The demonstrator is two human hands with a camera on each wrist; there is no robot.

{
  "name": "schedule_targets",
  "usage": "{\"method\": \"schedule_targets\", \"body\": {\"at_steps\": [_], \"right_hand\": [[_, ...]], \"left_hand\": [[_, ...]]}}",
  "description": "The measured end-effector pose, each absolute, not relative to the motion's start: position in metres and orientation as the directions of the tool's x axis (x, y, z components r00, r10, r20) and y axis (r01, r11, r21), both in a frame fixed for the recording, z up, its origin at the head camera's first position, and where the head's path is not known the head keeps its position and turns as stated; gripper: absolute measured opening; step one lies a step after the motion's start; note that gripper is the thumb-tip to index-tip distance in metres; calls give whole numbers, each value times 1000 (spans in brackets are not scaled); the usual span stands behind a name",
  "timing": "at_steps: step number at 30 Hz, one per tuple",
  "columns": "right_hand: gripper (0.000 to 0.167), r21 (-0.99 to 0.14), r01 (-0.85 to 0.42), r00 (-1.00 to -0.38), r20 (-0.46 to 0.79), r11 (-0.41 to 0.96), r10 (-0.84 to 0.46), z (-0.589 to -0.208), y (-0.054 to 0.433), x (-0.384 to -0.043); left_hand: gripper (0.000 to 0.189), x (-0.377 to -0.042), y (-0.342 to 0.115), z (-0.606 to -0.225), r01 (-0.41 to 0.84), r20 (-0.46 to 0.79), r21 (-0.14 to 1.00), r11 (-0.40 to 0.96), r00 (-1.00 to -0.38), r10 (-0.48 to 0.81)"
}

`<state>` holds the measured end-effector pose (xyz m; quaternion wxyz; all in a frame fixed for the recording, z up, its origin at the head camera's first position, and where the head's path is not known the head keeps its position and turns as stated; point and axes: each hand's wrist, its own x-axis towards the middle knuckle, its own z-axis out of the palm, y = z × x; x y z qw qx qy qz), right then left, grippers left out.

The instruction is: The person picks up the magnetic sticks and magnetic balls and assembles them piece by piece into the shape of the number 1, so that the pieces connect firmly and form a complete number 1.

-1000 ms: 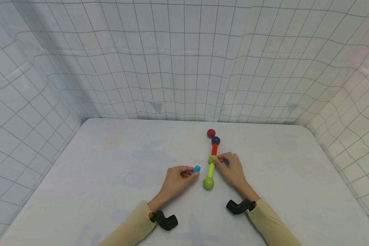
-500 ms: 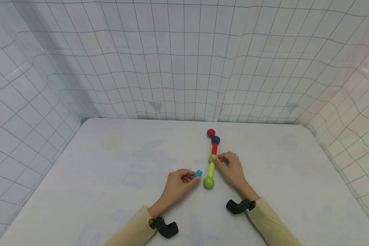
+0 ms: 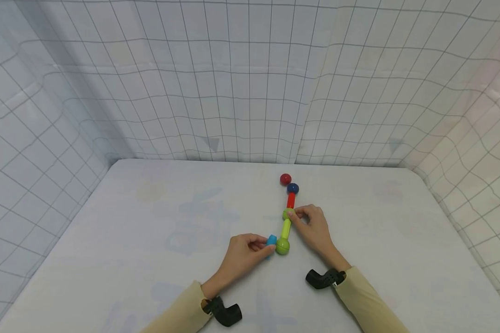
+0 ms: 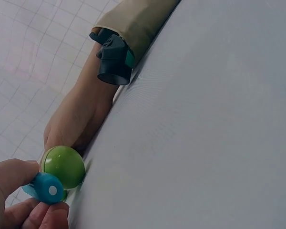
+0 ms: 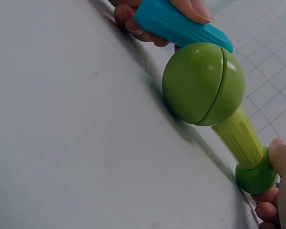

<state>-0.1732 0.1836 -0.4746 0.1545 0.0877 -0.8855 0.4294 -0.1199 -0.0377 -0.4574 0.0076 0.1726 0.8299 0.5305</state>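
My left hand point(image 3: 243, 256) pinches a short blue toy rod point(image 3: 271, 239) between thumb and fingers. The rod lies close beside the large green ball point(image 3: 282, 246) at the near end of a ball-and-rod chain; whether they touch I cannot tell. A pale dot marks the rod's end point(image 4: 52, 190) in the left wrist view. From that ball a ribbed yellow-green rod point(image 5: 240, 138) runs to a second green ball point(image 3: 286, 213), which my right hand point(image 3: 315, 229) pinches. Beyond it come a red rod point(image 3: 290, 200) and a dark blue ball point(image 3: 293, 188).
A red ball point(image 3: 285, 179) sits beside the dark blue ball near the table's back edge. The white table point(image 3: 150, 222) is enclosed by white grid-patterned curtains point(image 3: 250, 92). Black cameras point(image 3: 225, 314) are strapped on both wrists.
My left hand has moved nearer to me and slightly right, bringing the blue rod from beside the yellow-green rod to beside the near green ball. The right hand keeps its hold.
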Motion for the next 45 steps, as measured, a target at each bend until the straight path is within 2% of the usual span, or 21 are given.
{"method": "schedule_targets", "body": {"at_steps": [9, 23, 39, 45], "right_hand": [[24, -726, -287, -933, 360, 625, -11, -473, 181, -173], [24, -734, -263, -937, 348, 626, 14, -470, 180, -175], [24, -732, -259, -937, 349, 630, 20, -471, 179, -175], [25, -737, -252, -940, 341, 627, 23, -472, 179, -176]], "left_hand": [[28, -121, -39, -457, 251, 130, 897, 364, -937, 326], [28, -123, -42, -457, 137, 22, 949, 283, -927, 374], [24, -124, -44, -453, 66, -94, 942, 329, -889, 448], [22, -123, -42, -453, 28, -124, 952, 305, -876, 466]]}}
